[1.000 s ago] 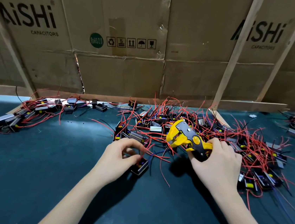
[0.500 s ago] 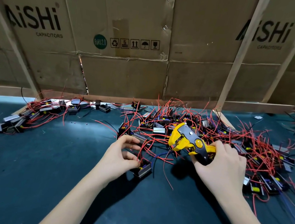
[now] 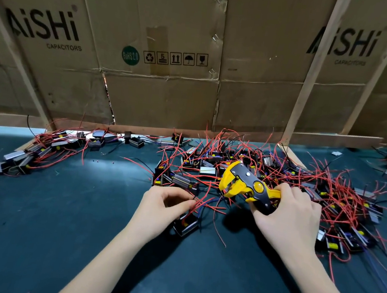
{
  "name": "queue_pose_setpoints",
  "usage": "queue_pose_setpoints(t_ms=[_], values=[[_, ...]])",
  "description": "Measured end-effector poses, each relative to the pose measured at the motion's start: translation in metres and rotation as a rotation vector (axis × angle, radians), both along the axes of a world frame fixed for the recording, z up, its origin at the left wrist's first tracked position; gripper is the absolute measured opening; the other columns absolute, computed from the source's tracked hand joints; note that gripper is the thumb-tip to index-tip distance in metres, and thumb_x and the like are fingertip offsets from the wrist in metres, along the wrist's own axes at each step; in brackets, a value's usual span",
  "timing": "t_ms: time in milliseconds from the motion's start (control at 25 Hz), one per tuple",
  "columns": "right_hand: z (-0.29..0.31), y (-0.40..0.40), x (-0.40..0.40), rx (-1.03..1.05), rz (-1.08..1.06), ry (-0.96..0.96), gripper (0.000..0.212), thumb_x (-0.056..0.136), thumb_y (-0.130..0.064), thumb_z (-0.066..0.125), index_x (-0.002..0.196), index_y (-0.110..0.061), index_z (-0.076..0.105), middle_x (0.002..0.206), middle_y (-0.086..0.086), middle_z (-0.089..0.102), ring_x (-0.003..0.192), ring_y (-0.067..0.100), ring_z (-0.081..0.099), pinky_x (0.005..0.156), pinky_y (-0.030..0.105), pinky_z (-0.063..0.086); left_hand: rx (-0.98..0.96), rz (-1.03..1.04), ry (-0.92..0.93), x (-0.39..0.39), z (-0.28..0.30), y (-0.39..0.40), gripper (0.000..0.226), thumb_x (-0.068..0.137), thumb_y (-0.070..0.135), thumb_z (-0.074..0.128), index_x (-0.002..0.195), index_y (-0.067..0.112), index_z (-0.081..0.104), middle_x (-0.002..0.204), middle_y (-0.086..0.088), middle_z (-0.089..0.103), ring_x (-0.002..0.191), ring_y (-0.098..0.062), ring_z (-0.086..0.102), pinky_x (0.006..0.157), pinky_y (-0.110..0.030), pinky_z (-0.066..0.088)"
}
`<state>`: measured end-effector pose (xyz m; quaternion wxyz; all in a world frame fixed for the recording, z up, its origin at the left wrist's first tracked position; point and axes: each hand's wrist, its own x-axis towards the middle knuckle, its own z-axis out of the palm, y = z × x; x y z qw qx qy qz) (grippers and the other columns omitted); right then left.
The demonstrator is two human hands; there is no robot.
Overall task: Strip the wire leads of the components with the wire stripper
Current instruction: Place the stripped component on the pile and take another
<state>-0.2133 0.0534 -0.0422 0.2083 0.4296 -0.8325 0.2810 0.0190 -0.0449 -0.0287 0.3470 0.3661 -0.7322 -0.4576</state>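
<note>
The right hand (image 3: 285, 219) was wrapped around the handles of a yellow and black wire stripper (image 3: 246, 188), fingers curled firmly over the grips. The tool's yellow head pointed away from that hand toward the left, its jaws standing slightly apart, held just above the table.

A little to the left of the stripper's head, the left hand (image 3: 161, 205) pinched a thin red wire lead (image 3: 202, 201) between thumb and fingertips. The lead's free end lay close to the stripper's jaws; whether it sat inside them could not be made out. Just below the pinching fingers, beside the left hand, sat a small black component (image 3: 186, 225) on the table, with red and blue leads trailing off it toward the right hand.

Behind and to the right of both hands spread a large tangled pile of components (image 3: 326, 197), small black and silver blocks with yellow parts, bristling with red leads. Farther off to the left of the left hand lay a second, thinner row of components (image 3: 50, 149) with red wires. Everything rested on a dark green table (image 3: 59, 215).

Beyond the piles, along the table's far edge, stood a wall of brown cardboard (image 3: 157, 98) printed with "AiSHi CAPACITORS", braced by pale wooden slats (image 3: 309, 75).
</note>
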Motion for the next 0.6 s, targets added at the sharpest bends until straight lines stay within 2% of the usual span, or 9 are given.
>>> queue_pose_setpoints(t_ms=[120, 240, 440, 600], values=[[0.0, -0.001, 0.001, -0.053, -0.008, 0.019, 0.057, 0.059, -0.049, 0.085, 0.092, -0.007, 0.063, 0.084, 0.01, 0.062, 0.086, 0.035, 0.057, 0.079, 0.042, 0.033, -0.074, -0.072, 0.023, -0.001, 0.003, 0.005, 0.009, 0.088, 0.017, 0.072, 0.08, 0.02, 0.076, 0.069, 0.005, 0.07, 0.056, -0.002, 0.053, 0.056, -0.014, 0.041], [0.001, -0.001, 0.002, -0.098, -0.026, 0.014, 0.055, 0.059, -0.046, 0.085, 0.091, -0.007, 0.062, 0.085, 0.01, 0.062, 0.086, 0.034, 0.056, 0.079, 0.041, 0.031, -0.068, -0.203, 0.1, -0.002, 0.009, 0.013, 0.011, 0.091, 0.017, 0.068, 0.082, 0.016, 0.075, 0.066, 0.002, 0.067, 0.059, -0.003, 0.056, 0.058, -0.011, 0.042], [-0.001, -0.002, 0.005, -0.073, -0.032, 0.059, 0.059, 0.059, -0.05, 0.084, 0.09, -0.006, 0.062, 0.084, 0.012, 0.061, 0.085, 0.035, 0.056, 0.079, 0.043, 0.033, -0.075, -0.299, 0.119, -0.003, 0.011, 0.019, 0.012, 0.092, 0.019, 0.065, 0.082, 0.014, 0.071, 0.063, 0.004, 0.062, 0.058, -0.003, 0.053, 0.059, -0.009, 0.04], [-0.003, -0.003, 0.009, -0.012, 0.003, 0.078, 0.064, 0.058, -0.056, 0.082, 0.093, -0.006, 0.062, 0.085, 0.01, 0.061, 0.085, 0.034, 0.056, 0.08, 0.042, 0.033, -0.034, -0.333, 0.147, -0.005, 0.009, 0.021, 0.013, 0.094, 0.023, 0.058, 0.084, 0.015, 0.063, 0.061, 0.003, 0.057, 0.057, -0.009, 0.05, 0.061, -0.015, 0.041]])
